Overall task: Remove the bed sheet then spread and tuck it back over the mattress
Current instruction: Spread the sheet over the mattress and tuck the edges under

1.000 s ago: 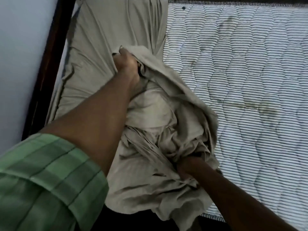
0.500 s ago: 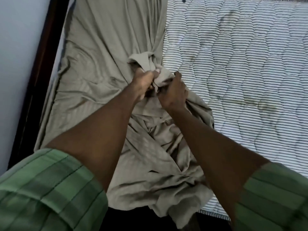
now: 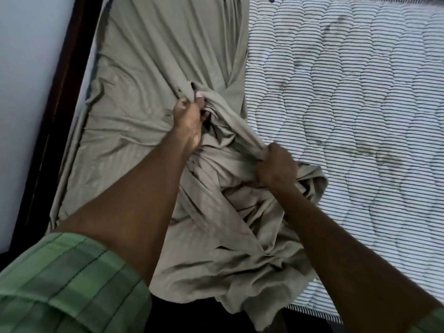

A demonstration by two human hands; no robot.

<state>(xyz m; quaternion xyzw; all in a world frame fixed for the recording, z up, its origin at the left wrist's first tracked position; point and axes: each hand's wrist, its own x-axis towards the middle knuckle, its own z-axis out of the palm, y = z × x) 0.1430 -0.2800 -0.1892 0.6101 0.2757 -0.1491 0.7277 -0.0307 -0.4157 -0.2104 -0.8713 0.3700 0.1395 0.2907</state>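
Bed sheet (image 3: 153,75), half bunched on the striped mattress (image 3: 348,97), is what we are gripping with left hand (image 3: 189,116) and right hand (image 3: 276,167) apart, risking its far-left edge snagging.

A pale, plain wall (image 3: 28,80) fills the left side, with a dark wooden bed frame (image 3: 60,97) running just beside it
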